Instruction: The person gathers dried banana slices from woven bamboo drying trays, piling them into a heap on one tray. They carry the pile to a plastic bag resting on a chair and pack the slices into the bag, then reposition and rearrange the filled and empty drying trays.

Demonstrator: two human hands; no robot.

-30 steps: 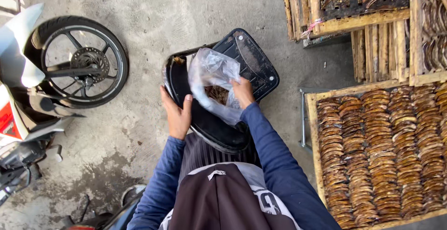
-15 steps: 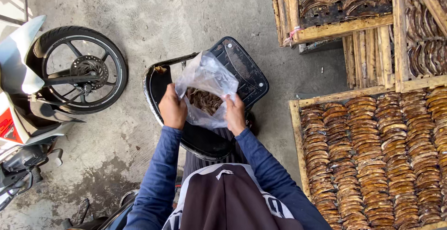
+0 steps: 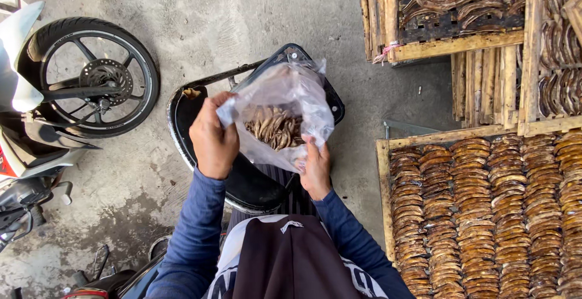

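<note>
A clear plastic bag with a heap of brown dried slices inside is held up over a black motorcycle seat. My left hand grips the bag's upper left edge in a fist. My right hand holds the bag from below at its lower right corner. Both arms are in blue long sleeves.
A wooden tray packed with rows of brown dried slices lies at the right. More wooden racks with darker slices stand at the top right. A motorcycle's wheel and white bodywork are at the left on the concrete floor.
Both hands have taken hold of the bag and lifted it closer. My left hand moved from beside the seat to the bag's top edge; my right hand shifted under the bag.
</note>
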